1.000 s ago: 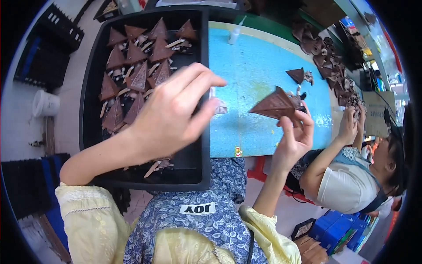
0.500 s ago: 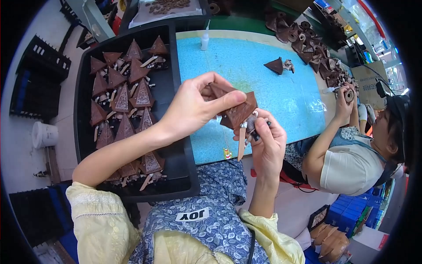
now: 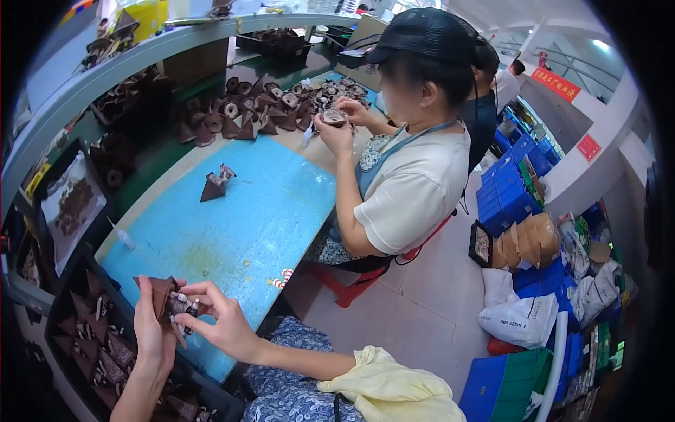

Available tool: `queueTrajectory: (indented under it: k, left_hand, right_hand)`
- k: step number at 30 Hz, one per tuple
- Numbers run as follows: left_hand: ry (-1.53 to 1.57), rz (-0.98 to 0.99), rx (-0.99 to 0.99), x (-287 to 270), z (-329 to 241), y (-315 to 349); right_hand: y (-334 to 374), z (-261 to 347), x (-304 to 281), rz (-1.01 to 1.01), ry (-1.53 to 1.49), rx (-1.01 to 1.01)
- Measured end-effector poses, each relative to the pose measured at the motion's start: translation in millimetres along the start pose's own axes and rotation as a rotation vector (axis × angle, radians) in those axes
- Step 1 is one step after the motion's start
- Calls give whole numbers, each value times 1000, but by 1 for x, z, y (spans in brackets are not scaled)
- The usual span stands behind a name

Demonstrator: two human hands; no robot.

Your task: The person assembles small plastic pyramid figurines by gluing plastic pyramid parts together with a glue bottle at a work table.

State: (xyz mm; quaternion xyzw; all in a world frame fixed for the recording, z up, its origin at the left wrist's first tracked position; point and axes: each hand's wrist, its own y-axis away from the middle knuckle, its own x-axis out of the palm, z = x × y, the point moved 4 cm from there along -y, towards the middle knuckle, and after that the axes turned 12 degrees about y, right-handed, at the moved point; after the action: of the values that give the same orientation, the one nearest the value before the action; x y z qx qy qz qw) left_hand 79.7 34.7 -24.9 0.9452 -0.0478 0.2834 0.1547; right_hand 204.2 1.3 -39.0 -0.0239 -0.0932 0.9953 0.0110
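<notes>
Left hand (image 3: 152, 325) upright and cupped, right hand (image 3: 228, 325) pinching beside it, right forearm (image 3: 306, 359) nearly level

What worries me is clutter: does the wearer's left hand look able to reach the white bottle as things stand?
Probably yes: only blue work surface shows between the left hand and the white bottle. The hand holds a brown pointed piece, though, so it would likely need freeing first.

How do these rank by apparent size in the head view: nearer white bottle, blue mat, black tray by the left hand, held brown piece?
1. Blue mat
2. Black tray
3. Held brown piece
4. Nearer white bottle
</notes>
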Motion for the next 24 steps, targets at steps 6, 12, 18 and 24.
queueTrajectory:
  k: [6, 12, 18, 24]
  left_hand:
    - [53, -28, -12, -2, 2, 7]
    - [262, 244, -146, 13, -12, 9]
    - [591, 251, -178, 3, 10, 10]
    - [721, 187, -165, 2, 8, 16]
  right_hand:
    - [5, -22, 10, 186, -461, 182]
    - [12, 39, -16, -99, 498, -523]
    - [18, 53, -8, -119, 524, -625]
    - [20, 45, 0, -104, 487, -628]
